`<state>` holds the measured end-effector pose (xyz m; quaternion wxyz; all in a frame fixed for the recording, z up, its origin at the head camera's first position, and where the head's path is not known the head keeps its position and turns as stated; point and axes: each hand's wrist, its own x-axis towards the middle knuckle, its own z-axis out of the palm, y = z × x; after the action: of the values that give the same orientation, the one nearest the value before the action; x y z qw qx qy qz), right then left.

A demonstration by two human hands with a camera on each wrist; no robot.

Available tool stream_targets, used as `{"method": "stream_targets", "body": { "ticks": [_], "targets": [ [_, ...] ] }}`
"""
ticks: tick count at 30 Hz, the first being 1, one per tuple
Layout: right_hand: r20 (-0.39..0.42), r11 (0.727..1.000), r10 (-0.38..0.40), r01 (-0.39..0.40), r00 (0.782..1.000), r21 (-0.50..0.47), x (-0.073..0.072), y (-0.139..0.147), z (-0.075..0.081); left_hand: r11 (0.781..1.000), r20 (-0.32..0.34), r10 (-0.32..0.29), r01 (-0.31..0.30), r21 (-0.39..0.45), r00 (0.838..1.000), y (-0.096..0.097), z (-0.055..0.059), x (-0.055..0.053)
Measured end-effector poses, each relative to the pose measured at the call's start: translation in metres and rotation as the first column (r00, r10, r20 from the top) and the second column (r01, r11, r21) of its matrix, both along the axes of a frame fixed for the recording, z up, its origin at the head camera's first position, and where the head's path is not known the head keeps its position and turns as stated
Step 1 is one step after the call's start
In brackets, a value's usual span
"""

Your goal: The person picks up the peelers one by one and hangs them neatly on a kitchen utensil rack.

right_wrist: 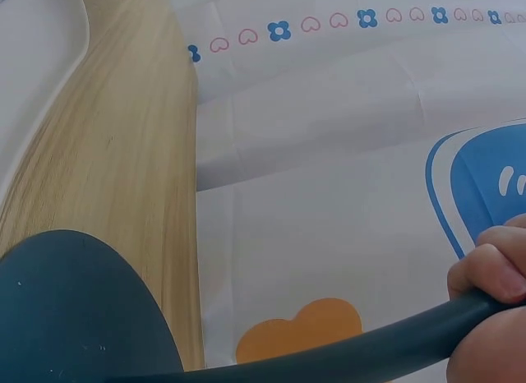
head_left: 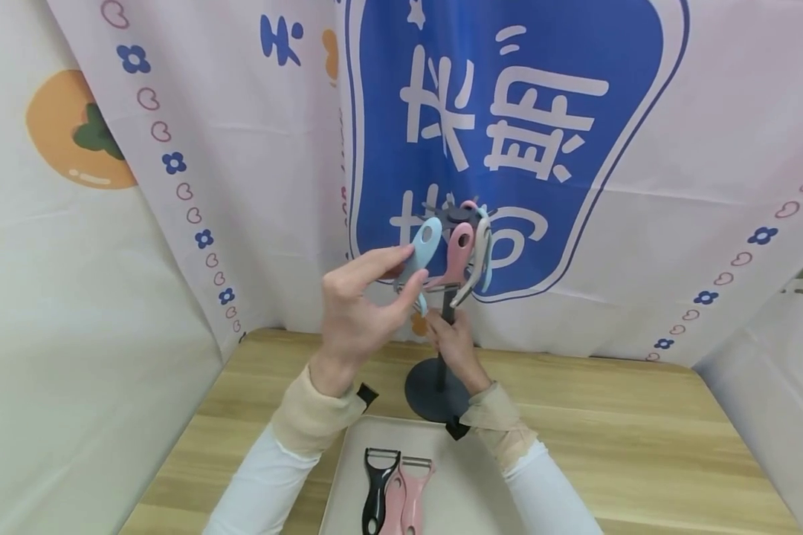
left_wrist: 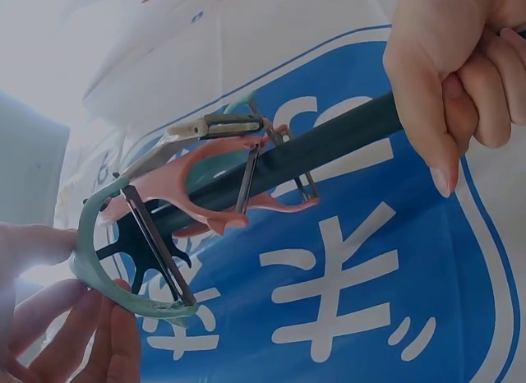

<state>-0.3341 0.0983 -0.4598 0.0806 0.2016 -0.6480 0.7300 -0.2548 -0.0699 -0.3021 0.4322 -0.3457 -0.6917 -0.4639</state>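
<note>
My left hand (head_left: 358, 308) pinches a light blue peeler (head_left: 424, 241) between thumb and fingers, at the hooks of a dark rotating-style rack (head_left: 458, 215). In the left wrist view the peeler's frame (left_wrist: 86, 251) with its metal blade is right beside a black hook (left_wrist: 148, 251). Below, my right hand (head_left: 456, 343) grips the rack's upright pole (head_left: 442, 375), its fingers wrapped round it. A pink peeler (head_left: 459, 256), a greyish-white peeler (head_left: 479, 249) and other light blue ones hang from the hooks. The round dark base (head_left: 418, 390) stands on the table.
A beige tray (head_left: 475, 483) lies in front of the base, under my forearms. It holds a black peeler (head_left: 378, 483) and two pink peelers (head_left: 415, 494). The wooden table (head_left: 622, 438) ends at a printed curtain (head_left: 274, 245) close behind the rack.
</note>
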Motion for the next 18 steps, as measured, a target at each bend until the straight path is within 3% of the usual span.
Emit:
{"method": "stream_targets", "body": {
  "ticks": [18],
  "targets": [
    [0.006, 1.000, 0.016, -0.017, 1.000, 0.021, -0.002, 0.004, 0.001, 0.999, 0.042, 0.031, -0.032, 0.020, 0.999, 0.013, -0.012, -0.018]
  ]
}}
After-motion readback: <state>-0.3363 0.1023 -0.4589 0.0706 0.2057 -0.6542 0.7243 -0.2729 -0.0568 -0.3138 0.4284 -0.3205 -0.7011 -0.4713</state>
